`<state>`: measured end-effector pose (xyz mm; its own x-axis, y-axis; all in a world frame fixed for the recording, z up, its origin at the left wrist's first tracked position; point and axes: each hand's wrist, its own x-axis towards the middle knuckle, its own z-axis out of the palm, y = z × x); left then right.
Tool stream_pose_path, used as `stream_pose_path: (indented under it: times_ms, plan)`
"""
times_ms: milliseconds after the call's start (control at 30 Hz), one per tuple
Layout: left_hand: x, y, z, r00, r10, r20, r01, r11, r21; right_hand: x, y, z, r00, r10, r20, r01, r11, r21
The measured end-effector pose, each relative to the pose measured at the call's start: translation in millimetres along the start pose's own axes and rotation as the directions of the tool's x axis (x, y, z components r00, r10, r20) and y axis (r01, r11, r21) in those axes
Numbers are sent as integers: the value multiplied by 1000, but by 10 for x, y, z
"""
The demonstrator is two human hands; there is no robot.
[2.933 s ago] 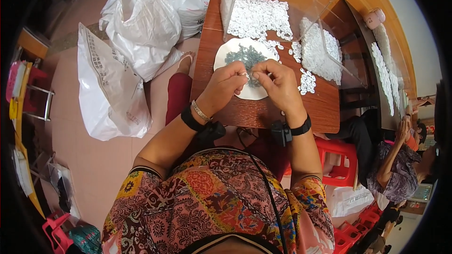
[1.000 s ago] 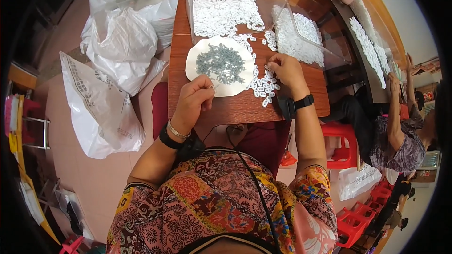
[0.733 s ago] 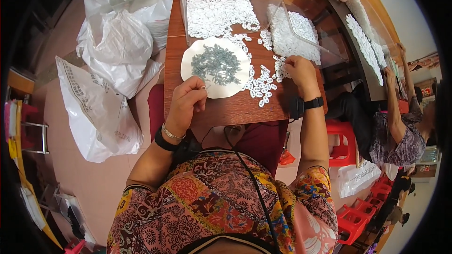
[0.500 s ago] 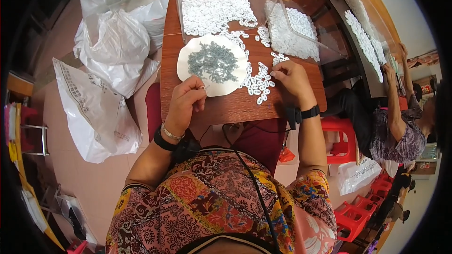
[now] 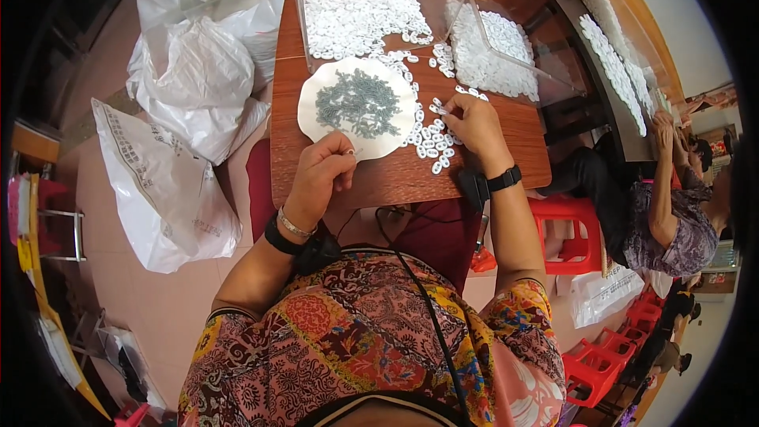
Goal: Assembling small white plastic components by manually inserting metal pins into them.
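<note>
White rings (image 5: pixel 433 141) lie under my right hand (image 5: pixel 473 122), fingers pinching one; my left hand (image 5: pixel 322 170) pinches a small grey piece beside the plate (image 5: pixel 316 122).

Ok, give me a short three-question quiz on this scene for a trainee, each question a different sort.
1. True or false: the white plate holds a heap of small grey-green pieces.
2. Which hand reaches into the loose white rings beside the plate?
A. left hand
B. right hand
3. Fill in: the left hand pinches something tiny at the plate's near ____.

Key
1. True
2. B
3. edge
</note>
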<state>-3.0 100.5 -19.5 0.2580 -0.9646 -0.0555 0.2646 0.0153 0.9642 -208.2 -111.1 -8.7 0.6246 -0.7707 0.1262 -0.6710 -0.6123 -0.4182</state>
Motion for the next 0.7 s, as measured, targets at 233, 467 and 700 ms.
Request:
stream_pose_path:
  times_ms: [233,467,700]
  plan:
    - [40,55,108,999,-2,43,4,999,-38,-79,-210,-35,983,50,175,-164,660,733]
    - [214,100,300,976,59,211,-43,996,-80,-270,-598,-63,968,-84,238,-205,284,937]
    - [259,51,311,980,90,175,-60,983,-172,-391,-724,-81,982,-88,167,-102,497,861]
